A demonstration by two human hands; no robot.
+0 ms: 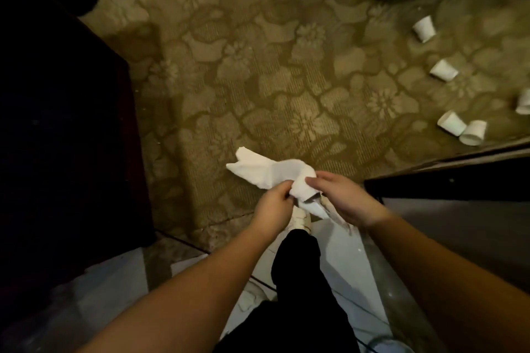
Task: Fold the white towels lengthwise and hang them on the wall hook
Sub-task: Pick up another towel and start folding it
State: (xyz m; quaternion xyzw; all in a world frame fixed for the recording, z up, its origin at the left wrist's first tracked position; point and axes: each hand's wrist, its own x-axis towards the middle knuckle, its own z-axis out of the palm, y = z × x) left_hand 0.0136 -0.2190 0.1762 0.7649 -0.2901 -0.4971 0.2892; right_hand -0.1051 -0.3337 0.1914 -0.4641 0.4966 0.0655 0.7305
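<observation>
From the head camera I look straight down on both bare forearms, which reach forward and meet over the edge of the patterned olive-gold floral carpet [258, 71]. The left hand [271, 208] has its fingers curled in, pinching the near side of a small crumpled white cloth towel [269, 170]. The right hand [341, 199] lies over the other end, fingers fairly straight along the top and thumb underneath, so it grips the towel too. The towel is held in the air between the two hands, one loose end sticking out to the left and away from me.

I can read no brand, label or writing anywhere.

Five white paper cups [451, 122] lie tipped over on the carpet at the right; one is cut off by the frame edge. The dark furniture [57, 123] on the left is too black to make out. Below the hands, a black trouser leg [298, 266] and a pale shoe [299, 218] show, the shoe partly hidden by the towel and hands.
</observation>
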